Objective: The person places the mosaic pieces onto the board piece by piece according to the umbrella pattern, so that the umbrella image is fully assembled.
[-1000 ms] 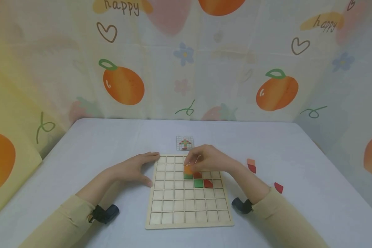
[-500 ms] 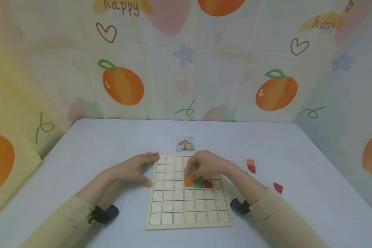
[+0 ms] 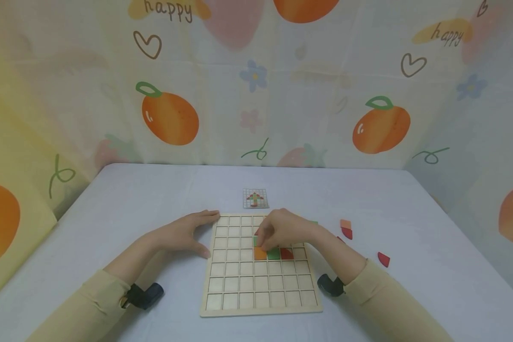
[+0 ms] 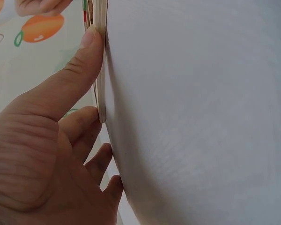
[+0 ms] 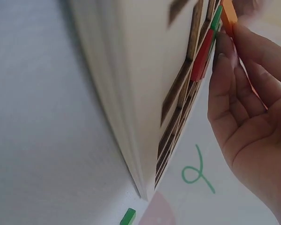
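Note:
A pale wooden grid board (image 3: 235,289) lies on the white table. My left hand (image 3: 177,233) rests at its left side, fingers spread, thumb and index finger touching the edge. Over the board's upper middle, my right hand (image 3: 287,227) pinches an orange square tile (image 3: 260,254) with thumb and fingertips. In the right wrist view this orange tile (image 5: 229,18) stands tilted against the board. Right of it sit a green square tile (image 3: 273,254) and a red rounded tile (image 3: 287,254). Other coloured tiles behind the fingers are mostly hidden.
A small printed pattern card (image 3: 255,198) lies beyond the board. To the right are a loose orange tile (image 3: 345,223), a red rounded tile (image 3: 346,233) touching it, and another red rounded tile (image 3: 384,259). A green piece (image 3: 314,222) peeks out behind the right wrist.
My right hand has come nearer with the orange tile, from above the upper rows down to the cell left of the green tile. My left hand has stayed in place.

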`<state>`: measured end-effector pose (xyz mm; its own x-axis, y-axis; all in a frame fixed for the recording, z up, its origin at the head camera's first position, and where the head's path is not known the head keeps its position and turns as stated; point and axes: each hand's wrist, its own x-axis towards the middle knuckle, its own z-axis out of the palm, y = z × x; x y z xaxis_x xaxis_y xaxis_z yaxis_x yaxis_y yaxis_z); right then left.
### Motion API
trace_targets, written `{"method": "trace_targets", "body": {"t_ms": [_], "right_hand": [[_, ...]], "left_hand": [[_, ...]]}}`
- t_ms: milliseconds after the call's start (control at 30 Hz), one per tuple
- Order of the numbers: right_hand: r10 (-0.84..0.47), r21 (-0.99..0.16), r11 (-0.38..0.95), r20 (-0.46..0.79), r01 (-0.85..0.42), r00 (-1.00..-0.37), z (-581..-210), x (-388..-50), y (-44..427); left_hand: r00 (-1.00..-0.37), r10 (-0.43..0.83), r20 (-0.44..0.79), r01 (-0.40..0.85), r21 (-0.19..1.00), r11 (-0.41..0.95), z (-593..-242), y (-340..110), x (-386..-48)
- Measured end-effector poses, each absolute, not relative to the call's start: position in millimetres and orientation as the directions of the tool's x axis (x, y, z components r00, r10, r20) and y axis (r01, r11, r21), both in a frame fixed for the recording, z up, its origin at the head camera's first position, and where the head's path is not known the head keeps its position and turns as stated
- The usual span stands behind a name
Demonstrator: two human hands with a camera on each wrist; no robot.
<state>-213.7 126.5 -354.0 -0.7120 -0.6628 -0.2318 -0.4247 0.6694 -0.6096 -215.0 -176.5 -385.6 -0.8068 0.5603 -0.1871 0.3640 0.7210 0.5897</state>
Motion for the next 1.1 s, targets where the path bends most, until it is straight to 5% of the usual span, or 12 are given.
{"method": "trace_targets", "body": {"t_ms": [533, 1100], "right_hand": [[-0.634, -0.621, 0.678, -0.225, -0.393, -0.74, -351, -220, 139], [-0.514, -0.607, 0.738, -0.222, -0.295, -0.828, -336, -237, 207]], "left_hand": [[-0.809, 0.555, -0.192, 0.355, 0.593, 0.722, -385, -174, -215], [-0.807, 0.56, -0.186, 0.368, 0.582, 0.725, -385, -174, -216]]}}
